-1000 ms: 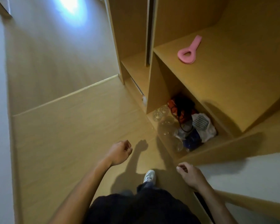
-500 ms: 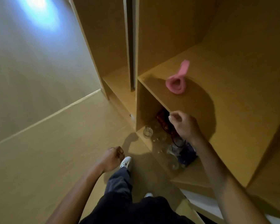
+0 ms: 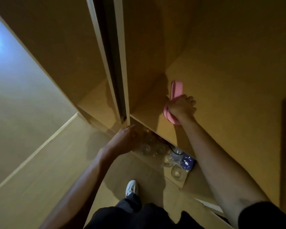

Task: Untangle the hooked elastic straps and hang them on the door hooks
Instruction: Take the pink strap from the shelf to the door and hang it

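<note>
A pink elastic strap (image 3: 176, 90) lies on a wooden wardrobe shelf (image 3: 221, 96). My right hand (image 3: 182, 107) is closed over its middle, with a pink loop (image 3: 169, 117) sticking out below the wrist and a flat end above the knuckles. My left hand (image 3: 127, 138) is lower, at the front corner of the shelf divider, fingers curled; whether it holds anything is hidden. No hooks on the strap are visible, and no door hooks are in view.
Under the shelf a lower compartment holds several clear glass cups (image 3: 176, 172), a blue bundle (image 3: 186, 161) and black and red cords (image 3: 165, 142). A sliding door edge (image 3: 116, 63) stands left of the shelf. My white shoe (image 3: 131, 187) is on the wooden floor (image 3: 40, 179).
I have stepped closer to the wardrobe. My right hand rose from the shelf's front edge onto the pink strap and closed on it. My left hand lifted up to the divider corner.
</note>
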The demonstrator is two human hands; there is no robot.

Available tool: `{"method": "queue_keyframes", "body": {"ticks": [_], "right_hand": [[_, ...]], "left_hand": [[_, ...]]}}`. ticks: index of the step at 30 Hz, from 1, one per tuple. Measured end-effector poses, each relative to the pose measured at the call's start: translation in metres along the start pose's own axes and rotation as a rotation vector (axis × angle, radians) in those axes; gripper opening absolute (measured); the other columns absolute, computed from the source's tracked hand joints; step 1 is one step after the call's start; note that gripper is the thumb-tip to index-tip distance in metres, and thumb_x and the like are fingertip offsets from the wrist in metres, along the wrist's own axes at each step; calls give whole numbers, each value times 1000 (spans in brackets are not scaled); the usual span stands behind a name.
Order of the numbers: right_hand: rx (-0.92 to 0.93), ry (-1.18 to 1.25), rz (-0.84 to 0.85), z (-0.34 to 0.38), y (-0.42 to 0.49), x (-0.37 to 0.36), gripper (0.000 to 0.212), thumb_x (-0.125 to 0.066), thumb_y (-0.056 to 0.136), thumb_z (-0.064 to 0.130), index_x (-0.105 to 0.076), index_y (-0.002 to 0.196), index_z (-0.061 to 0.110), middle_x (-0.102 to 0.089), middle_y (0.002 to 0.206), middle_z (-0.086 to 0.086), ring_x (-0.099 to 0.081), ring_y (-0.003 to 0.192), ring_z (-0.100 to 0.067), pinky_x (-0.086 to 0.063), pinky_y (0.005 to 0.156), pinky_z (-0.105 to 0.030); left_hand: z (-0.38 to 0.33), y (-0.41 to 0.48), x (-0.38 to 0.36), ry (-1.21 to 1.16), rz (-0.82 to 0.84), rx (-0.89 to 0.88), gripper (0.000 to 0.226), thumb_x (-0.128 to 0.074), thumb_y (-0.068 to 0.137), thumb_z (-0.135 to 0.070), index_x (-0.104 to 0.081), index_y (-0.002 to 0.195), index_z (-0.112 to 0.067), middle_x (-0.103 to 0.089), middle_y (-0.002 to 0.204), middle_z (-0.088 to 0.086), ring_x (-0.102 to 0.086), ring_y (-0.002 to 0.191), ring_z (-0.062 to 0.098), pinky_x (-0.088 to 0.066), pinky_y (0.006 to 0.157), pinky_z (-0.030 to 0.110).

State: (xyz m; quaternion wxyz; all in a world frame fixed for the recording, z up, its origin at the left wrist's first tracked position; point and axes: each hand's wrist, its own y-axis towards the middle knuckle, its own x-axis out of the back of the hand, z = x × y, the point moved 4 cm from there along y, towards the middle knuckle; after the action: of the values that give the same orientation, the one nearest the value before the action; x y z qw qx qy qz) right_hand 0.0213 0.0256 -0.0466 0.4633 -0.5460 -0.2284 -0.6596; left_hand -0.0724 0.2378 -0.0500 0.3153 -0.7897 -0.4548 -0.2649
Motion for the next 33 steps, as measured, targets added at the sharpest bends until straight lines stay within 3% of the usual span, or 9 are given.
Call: {"method": "queue_keyframes", "body": {"ticks": [5, 9, 12, 14, 18, 20, 25, 28, 33], "right_hand": [[-125, 80, 80, 12, 13, -5, 64, -70, 76, 44, -46, 123, 7, -47, 124, -15, -45, 112, -30, -40, 91, -36], [-165, 235, 203, 8, 14, -11, 54, -73, 73, 35, -48, 113, 10, -53, 108, -10, -58, 88, -26, -53, 74, -34], [-136, 392, 284, 3, 2, -7, 51, -70, 77, 24, -38, 115, 12, -57, 96, -8, -63, 80, -24, -54, 66, -34], [-86, 471, 315, -1, -7, 1, 48, -68, 77, 20, -39, 114, 11, -60, 91, -8, -64, 76, -22, -49, 56, -29], [-40, 557, 248, -20, -25, 25, 46, -69, 76, 31, -48, 112, 11, -64, 88, -6, -63, 69, -17, -40, 49, -23], [-32, 545, 197, -37, -37, 40, 41, -71, 76, 36, -53, 103, 11, -64, 83, -3, -61, 67, -15, -38, 48, -23], [-104, 492, 73, -94, -76, 75, 39, -67, 76, 27, -53, 108, 12, -64, 91, -5, -65, 76, -24, -54, 64, -35], [-143, 538, 11, -137, -113, 89, 36, -63, 79, 28, -48, 109, 13, -60, 90, -2, -60, 69, -16, -48, 56, -29], [-266, 639, -50, -219, -188, 95, 39, -63, 77, 30, -48, 110, 17, -65, 89, -3, -65, 72, -18, -54, 60, -32]], "left_hand": [[-3, 21, 8, 34, 26, -46, 16, -43, 97, -21, -56, 105, -16, -61, 102, 0, -62, 90, 12, -51, 72, 22], [-10, 28, 13, 44, 60, -101, 21, -42, 97, -20, -56, 111, -12, -61, 105, 3, -63, 90, 13, -54, 75, 24], [-19, 31, 15, 39, 67, -143, 21, -44, 96, -16, -57, 109, -8, -61, 105, 4, -63, 90, 15, -54, 74, 24], [-29, 33, 15, 25, 66, -187, 17, -45, 95, -13, -59, 102, -6, -61, 101, 7, -63, 87, 19, -57, 73, 31], [-48, 39, 6, 44, 64, -230, 15, -46, 94, -10, -61, 95, -10, -56, 97, -2, -58, 89, 12, -48, 74, 20], [-58, 41, 0, 39, 54, -236, 15, -46, 95, -10, -60, 91, -12, -58, 95, -1, -61, 91, 17, -43, 72, 20], [-85, 42, -19, 142, 84, -143, 20, -47, 93, -16, -62, 105, -11, -65, 111, 7, -61, 102, 21, -40, 76, 23], [-100, 36, -35, 149, 113, -139, 18, -49, 90, -19, -63, 102, -17, -66, 111, 5, -59, 98, 17, -38, 77, 23], [-145, 6, -78, 218, 184, -239, 21, -46, 92, -14, -62, 106, -13, -65, 114, 8, -59, 104, 23, -39, 78, 25]]}}
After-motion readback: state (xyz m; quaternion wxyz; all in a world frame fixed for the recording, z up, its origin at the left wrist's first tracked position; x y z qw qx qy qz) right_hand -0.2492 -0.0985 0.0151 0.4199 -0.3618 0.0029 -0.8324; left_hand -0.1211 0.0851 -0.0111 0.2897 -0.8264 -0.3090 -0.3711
